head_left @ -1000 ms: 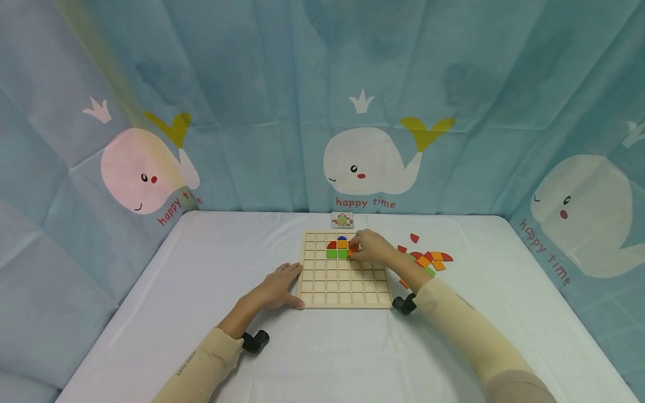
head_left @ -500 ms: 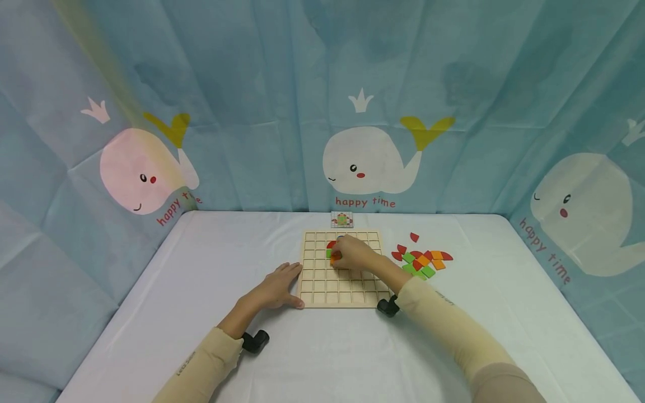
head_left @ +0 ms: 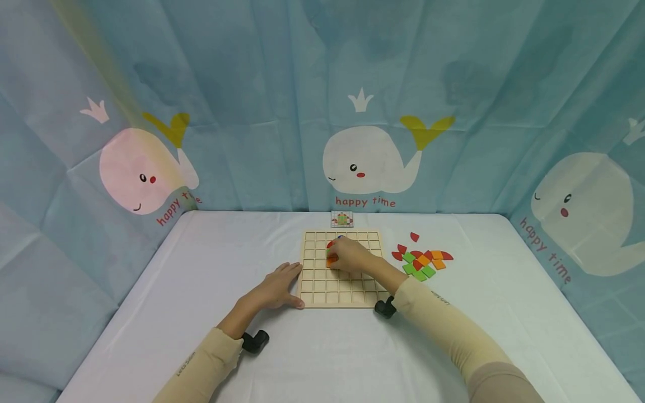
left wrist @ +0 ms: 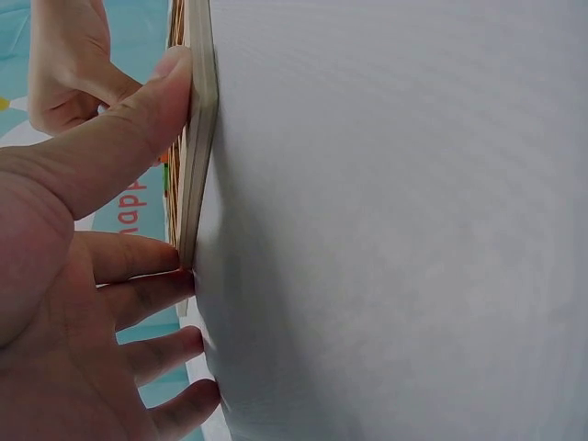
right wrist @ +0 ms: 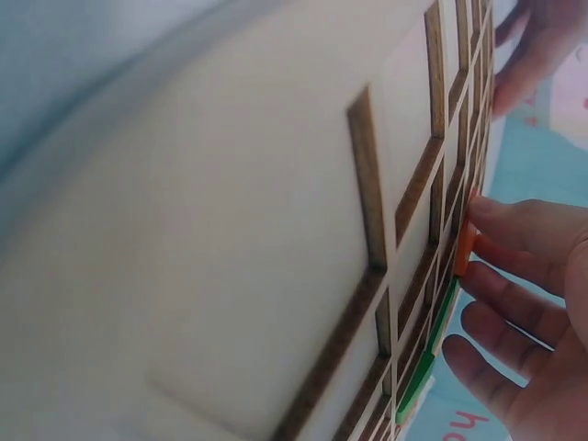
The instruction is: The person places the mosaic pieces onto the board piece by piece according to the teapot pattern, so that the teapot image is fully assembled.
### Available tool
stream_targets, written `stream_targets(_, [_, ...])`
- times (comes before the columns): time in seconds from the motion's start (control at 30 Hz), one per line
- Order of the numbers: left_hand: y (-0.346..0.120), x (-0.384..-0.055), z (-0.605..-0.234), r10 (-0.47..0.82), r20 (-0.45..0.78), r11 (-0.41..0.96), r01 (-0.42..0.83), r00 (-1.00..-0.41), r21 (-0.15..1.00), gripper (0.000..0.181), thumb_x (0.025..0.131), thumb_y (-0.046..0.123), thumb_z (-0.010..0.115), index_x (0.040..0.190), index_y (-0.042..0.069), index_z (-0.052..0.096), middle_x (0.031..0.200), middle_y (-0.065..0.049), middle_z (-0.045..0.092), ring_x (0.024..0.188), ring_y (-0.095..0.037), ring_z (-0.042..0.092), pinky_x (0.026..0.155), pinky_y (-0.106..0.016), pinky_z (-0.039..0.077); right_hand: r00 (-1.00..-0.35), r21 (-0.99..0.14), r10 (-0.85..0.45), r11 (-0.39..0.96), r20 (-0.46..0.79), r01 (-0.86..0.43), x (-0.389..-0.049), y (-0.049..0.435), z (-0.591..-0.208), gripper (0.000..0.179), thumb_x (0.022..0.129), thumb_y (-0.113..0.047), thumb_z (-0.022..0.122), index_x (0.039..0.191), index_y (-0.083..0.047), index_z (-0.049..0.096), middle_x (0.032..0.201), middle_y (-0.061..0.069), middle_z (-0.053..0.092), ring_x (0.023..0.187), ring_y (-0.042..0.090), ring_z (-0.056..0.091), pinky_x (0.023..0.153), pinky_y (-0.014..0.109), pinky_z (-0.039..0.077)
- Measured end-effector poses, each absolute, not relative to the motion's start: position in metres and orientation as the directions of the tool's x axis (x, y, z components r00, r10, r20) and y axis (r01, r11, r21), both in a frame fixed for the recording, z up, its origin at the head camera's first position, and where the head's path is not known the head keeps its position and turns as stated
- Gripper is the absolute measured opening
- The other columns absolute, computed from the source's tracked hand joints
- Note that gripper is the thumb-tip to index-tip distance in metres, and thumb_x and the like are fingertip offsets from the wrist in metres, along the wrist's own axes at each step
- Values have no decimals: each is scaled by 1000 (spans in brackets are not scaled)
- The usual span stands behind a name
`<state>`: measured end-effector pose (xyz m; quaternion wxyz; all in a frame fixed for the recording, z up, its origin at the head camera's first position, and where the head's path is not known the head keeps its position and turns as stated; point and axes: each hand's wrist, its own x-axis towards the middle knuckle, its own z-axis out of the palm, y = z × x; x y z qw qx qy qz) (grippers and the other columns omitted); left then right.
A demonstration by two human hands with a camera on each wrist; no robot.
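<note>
A wooden grid board (head_left: 319, 285) lies on the white table. My left hand (head_left: 276, 288) rests at its left side, fingers spread; in the left wrist view the thumb (left wrist: 165, 96) touches the board's edge. Over the upper middle of the grid, my right hand (head_left: 350, 256) pinches an orange tile (right wrist: 466, 244) between thumb and index finger, down at the cells. Green tiles (right wrist: 442, 317) sit in the grid beside it. Part of a red piece (head_left: 330, 244) and a bit of a blue piece (head_left: 341, 237) show past the right hand, which hides the other pieces there.
Loose red, green and orange pieces (head_left: 428, 271) lie scattered right of the board, one red piece (head_left: 414, 237) apart from them. A small pattern card (head_left: 342, 219) lies behind the board. A whale-print curtain (head_left: 282, 168) hangs behind the table.
My right hand has moved left across the board with the orange tile, then slightly further left to a cell below the green tiles. My left hand has stayed still.
</note>
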<state>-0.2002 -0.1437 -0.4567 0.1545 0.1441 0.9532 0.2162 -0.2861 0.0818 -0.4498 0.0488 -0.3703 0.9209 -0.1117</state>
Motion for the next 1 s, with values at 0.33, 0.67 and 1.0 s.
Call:
stream_targets(0.33, [-144,-200,-458,341,-236,866,206,-910,456,97,73,33,84,150,3,34,158,-15,33,148,-39,22,117,-60,24,-729,-256,-684,707,-12,-659,-284,84,-448,23,88,-24,73,106,-10,76,102,6,67,92,19,56,75,31,48])
stream_targets(0.67, [-141,-199,-457,329,-235,867,194,-915,459,98,72,32,85,150,2,34,158,-15,33,149,-38,22,117,-59,24,-795,-372,-607,736,6,-565,-284,118,-438,22,88,-16,70,106,-4,75,100,7,67,94,22,61,86,37,53])
stream_targets(1.0, [-143,-201,-460,328,-243,874,196,-913,445,98,73,33,84,151,3,33,158,-14,32,149,-38,21,118,-59,24,-851,-382,-524,789,-13,-480,-288,167,-437,21,89,-17,68,104,-5,75,102,7,69,100,26,60,89,41,53])
